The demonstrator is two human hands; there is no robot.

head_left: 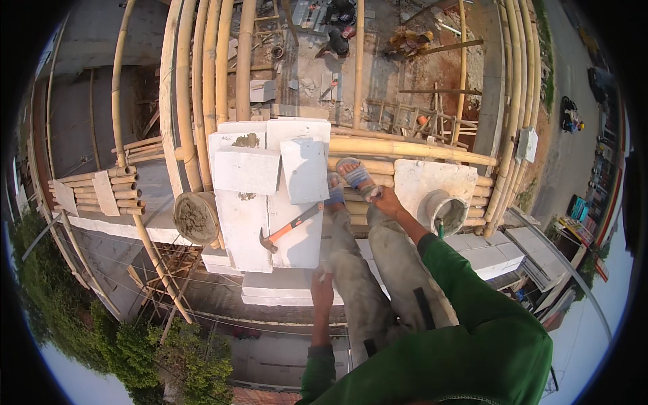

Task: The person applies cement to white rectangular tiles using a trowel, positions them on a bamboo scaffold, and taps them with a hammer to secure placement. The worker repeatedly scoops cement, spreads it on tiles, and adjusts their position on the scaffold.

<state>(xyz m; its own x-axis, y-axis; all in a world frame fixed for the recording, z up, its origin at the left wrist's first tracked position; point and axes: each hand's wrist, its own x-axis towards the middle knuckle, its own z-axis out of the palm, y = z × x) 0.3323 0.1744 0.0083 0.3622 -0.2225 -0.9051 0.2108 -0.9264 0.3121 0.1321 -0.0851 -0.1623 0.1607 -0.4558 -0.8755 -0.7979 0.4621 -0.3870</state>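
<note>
My right hand [386, 200] is bent closed beside my raised right foot in its striped sandal [354, 173]; what its fingers grip is hidden. My left hand [322, 283] hangs by the near edge of a stack of large white blocks [244, 233], fingers drawn together around something too small to name. On the stack lies a claw hammer [282, 231] with an orange and black handle, its head toward the left. Beyond it rest two smaller white blocks, one lying flat [247, 169] and one tilted [303, 170]. Grey mortar [250, 140] shows on the stack.
A mortar-filled pan [196, 218] stands left of the stack. On the right, a bucket [445, 210] with a green-handled tool sits by a pale board [432, 177]. Bamboo poles [412, 150] form the scaffold around me. Far below, people [337, 40] are among rubble and timber.
</note>
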